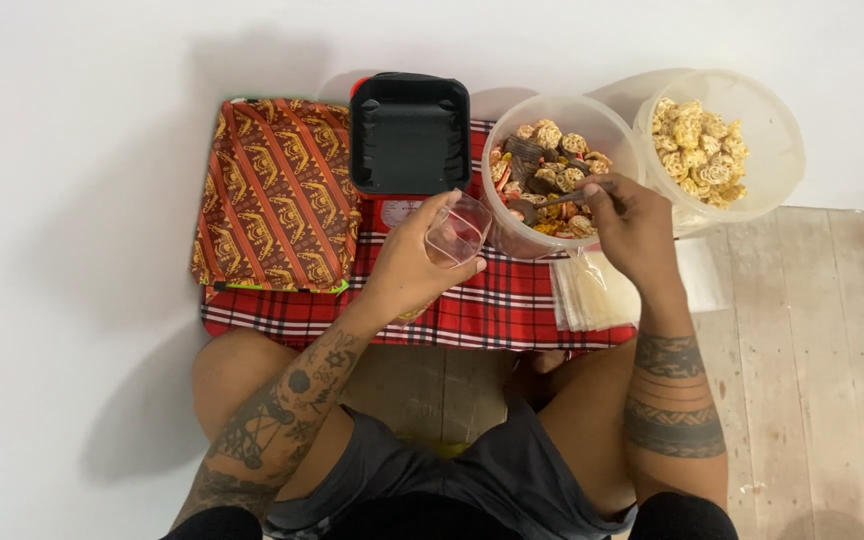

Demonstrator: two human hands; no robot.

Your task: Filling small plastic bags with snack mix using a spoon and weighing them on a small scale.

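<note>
My left hand (414, 262) grips a small clear plastic cup (459, 230), tilted toward a round clear tub of mixed snacks (512, 235). My right hand (630, 222) holds a spoon (542, 206) whose bowl dips into the mixed crackers and dark pieces in that tub. Both hands hover over a red checked cloth (492, 310) on a low surface in front of my crossed legs.
A second clear tub (777, 150) of pale ring-shaped crackers stands at the right. A black square tray (410, 133) sits behind the cup. A folded orange patterned cloth (277, 195) lies at the left. A stack of clear plastic bags (592, 295) lies under my right wrist. Wooden floorboards (832, 350) run at the right.
</note>
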